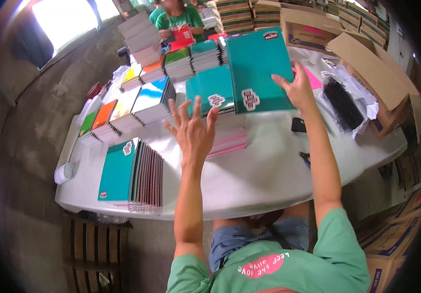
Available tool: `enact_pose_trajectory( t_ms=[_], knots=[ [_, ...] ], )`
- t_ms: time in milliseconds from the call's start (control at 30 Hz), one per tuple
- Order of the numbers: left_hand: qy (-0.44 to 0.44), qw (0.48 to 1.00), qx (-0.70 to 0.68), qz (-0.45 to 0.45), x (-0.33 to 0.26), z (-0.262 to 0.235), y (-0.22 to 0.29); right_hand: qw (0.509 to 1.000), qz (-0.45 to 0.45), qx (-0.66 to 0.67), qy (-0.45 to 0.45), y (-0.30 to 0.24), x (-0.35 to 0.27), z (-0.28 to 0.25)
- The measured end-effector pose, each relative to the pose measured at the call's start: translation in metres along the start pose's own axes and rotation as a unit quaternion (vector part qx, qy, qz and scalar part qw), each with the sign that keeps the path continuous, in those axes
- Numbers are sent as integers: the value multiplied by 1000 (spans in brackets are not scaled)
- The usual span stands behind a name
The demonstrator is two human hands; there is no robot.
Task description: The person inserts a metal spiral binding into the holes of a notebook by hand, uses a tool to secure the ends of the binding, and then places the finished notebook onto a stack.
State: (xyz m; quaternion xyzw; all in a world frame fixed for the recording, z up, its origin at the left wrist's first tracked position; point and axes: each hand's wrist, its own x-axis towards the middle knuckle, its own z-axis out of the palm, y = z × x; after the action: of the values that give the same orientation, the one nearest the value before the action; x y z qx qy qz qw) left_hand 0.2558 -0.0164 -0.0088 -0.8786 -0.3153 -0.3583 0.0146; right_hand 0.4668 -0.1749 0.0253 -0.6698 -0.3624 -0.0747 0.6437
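Note:
A teal spiral notebook is held up by its right edge in my right hand, thumb across the cover. My left hand is raised with its fingers spread and holds nothing, just left of a stack of teal-covered books. That stack has pink edges low down, and the held notebook covers part of it. Nearer on the left lies a fanned pile of teal spiral notebooks, its wire bindings toward the right.
Stacks of notebooks with blue, orange and green covers line the table's far left. Black spiral coils in white wrapping, pliers and an open cardboard box are at the right. A person in green works opposite.

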Motion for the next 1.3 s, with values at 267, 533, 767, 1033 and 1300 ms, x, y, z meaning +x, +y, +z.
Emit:
enact_pose_trajectory(
  t_ms=[267,533,767,1033,1300],
  knots=[
    [-81,771,-619,-128,-23,-40,45,972,-51,213,81,-28,-149,2],
    [-21,725,-673,-144,-56,-36,44,994,-65,83,-6,12,-215,12],
    [2,917,-393,-66,-81,-80,25,981,46,100,-160,72,-95,-63],
    [-106,983,-121,88,-109,-48,42,866,104,-482,-88,244,8,-118],
    [-83,982,-125,112,-127,-34,57,890,-71,-441,-91,230,35,-146]
  ],
)
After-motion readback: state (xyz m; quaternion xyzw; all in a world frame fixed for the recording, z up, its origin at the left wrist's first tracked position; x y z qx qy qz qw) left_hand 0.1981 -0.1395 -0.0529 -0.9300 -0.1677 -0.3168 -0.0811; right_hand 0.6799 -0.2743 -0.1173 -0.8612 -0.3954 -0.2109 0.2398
